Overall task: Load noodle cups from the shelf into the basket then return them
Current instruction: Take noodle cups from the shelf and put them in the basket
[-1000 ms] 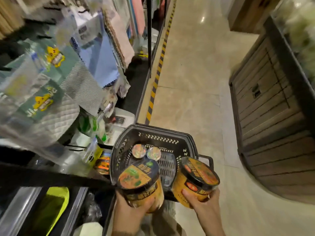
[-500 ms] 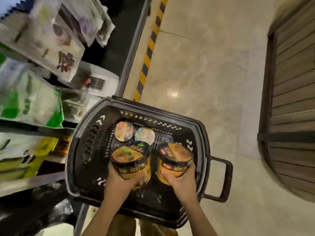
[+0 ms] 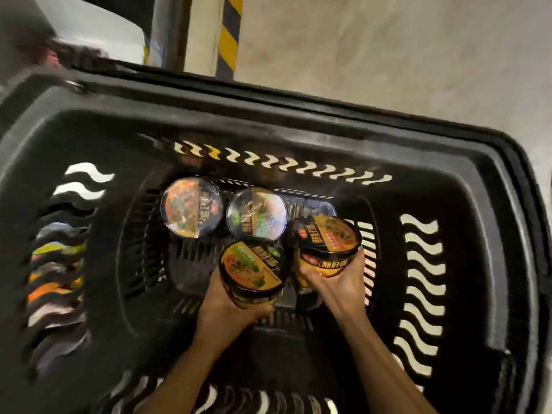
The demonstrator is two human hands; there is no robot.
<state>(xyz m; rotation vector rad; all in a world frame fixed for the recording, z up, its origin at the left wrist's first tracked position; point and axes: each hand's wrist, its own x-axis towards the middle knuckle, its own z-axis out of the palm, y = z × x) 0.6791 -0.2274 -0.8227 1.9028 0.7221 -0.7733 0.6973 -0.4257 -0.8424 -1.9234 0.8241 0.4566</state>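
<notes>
Head view: inside the black basket, the left hand is curled round a green-topped noodle cup and the right hand is curled round a tilted red-marked noodle cup, both just in front of two clear-lidded cups standing along the basket's far wall. The held cups sit low over the slotted floor, near its middle. Risk, as judged: the tilted cup could tip on release or knock the nearest standing cup.

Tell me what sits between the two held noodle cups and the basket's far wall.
In the head view, two foil-lidded noodle cups stand side by side on the floor of the black plastic basket: one at left, one at right.
</notes>
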